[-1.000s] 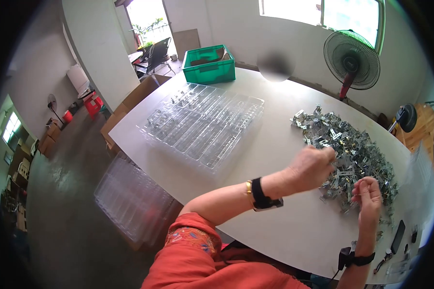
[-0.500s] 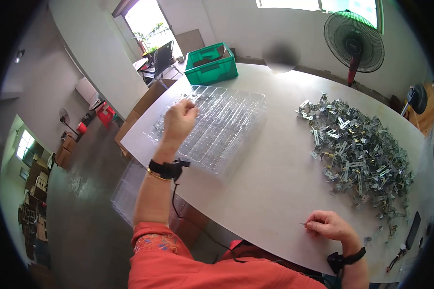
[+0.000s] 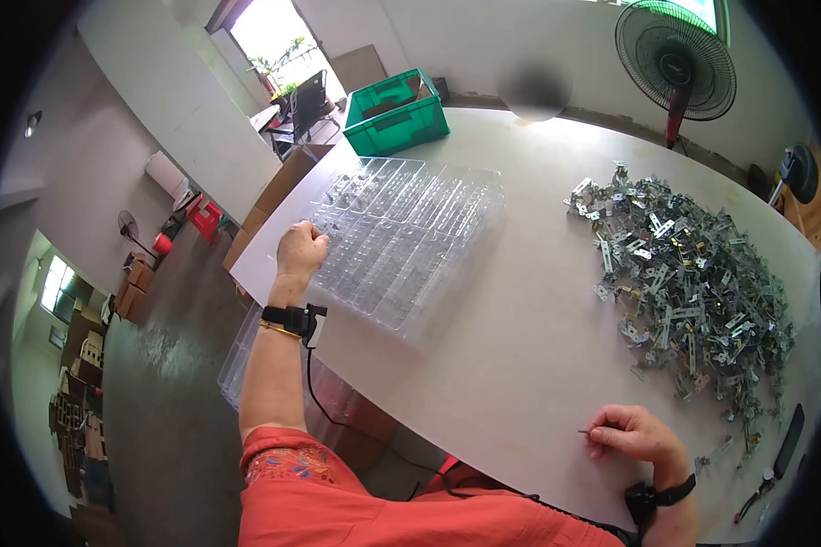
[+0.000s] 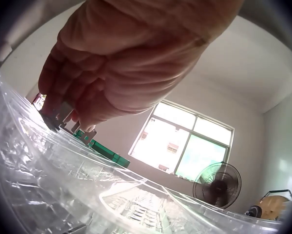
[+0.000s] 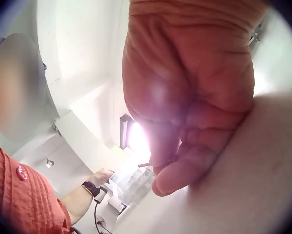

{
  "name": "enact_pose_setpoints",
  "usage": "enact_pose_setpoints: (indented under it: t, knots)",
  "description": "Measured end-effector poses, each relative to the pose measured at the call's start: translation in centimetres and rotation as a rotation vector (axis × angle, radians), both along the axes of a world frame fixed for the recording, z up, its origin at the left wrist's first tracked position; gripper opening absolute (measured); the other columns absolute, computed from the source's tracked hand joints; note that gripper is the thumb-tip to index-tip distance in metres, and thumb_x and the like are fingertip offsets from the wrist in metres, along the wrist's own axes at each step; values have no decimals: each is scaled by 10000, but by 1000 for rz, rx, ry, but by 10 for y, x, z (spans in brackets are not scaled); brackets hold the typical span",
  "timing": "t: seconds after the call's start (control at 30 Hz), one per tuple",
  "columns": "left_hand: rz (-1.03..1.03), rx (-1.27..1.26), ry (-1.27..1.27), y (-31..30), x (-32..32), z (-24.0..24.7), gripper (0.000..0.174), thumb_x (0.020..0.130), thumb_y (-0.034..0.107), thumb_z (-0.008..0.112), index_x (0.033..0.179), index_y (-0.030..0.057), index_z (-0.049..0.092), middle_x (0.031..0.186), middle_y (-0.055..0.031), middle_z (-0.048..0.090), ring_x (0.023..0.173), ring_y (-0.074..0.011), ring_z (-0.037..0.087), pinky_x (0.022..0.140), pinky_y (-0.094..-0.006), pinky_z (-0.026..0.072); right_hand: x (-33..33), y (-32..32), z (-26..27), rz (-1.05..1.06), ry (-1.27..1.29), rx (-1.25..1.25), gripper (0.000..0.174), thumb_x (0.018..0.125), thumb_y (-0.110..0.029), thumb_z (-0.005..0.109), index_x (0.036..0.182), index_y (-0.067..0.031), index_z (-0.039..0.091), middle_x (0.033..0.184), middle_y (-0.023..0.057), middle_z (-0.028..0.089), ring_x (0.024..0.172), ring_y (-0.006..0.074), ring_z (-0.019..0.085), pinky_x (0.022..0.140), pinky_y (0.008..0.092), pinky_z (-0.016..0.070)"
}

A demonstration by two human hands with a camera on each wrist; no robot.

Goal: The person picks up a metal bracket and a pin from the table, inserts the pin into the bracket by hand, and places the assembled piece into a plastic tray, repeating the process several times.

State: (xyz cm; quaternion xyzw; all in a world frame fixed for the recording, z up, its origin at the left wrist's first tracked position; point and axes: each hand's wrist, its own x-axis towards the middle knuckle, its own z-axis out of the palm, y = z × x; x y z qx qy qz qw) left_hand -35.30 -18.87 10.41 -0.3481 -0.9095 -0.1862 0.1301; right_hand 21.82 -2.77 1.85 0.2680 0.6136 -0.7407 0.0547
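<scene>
My left hand (image 3: 301, 251) is at the left edge of a clear plastic compartment tray (image 3: 397, 273). In the left wrist view its thumb and fingers pinch a small metal bracket (image 4: 64, 113) right at the tray's surface. Small metal parts line the tray's far left compartments. My right hand (image 3: 637, 434) rests on the table near its front edge, left of the lower end of a heap of metal brackets (image 3: 693, 292). Its thumb and forefinger pinch a short thin dark rod (image 5: 144, 165), whose other end is hidden in the fingers.
A green crate (image 3: 397, 123) stands behind the tray. Pliers or cutters (image 3: 757, 492) and a black flat object (image 3: 790, 441) lie at the table's right edge. More clear trays (image 3: 237, 365) are stacked below the left edge, beside a cardboard box (image 3: 287, 187). A fan (image 3: 675, 64) stands behind the table.
My left hand has swung from the bracket heap over to the tray, then lowered toward its left edge. The right hand has drawn back from the heap to the table's front edge.
</scene>
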Motion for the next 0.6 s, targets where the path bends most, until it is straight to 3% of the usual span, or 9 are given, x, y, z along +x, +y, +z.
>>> enact_pose_setpoints:
  t: [0.17,0.27,0.33,0.6]
  knots:
    - [43,-41,-54,4,-7,-7,190,799,205,713,824,17,715,805,-179,726,800,-327,718,761,-417,553,2,0,-3,-32,3,-37,145,995,-117,620,1021,21,654,890,71,698,780,153,696,702,293,580]
    - [-9,-35,49,4,-8,-6,204,783,214,726,821,14,734,720,-156,718,702,-268,718,684,-375,555,2,0,-2,-52,7,-57,139,999,-107,611,1019,23,654,884,76,698,780,153,696,697,294,581]
    - [24,-88,9,6,-5,-3,195,789,216,737,826,25,739,823,-172,735,813,-321,723,778,-409,556,2,-1,-2,-64,10,-72,136,1001,-103,606,1019,24,654,882,78,699,780,154,696,695,294,582]
    - [41,-130,-40,6,-2,0,187,777,224,752,833,46,757,823,-164,742,822,-308,728,790,-400,558,3,0,-4,-102,20,-101,133,1004,-94,597,1014,28,651,882,83,699,781,156,697,692,293,586]
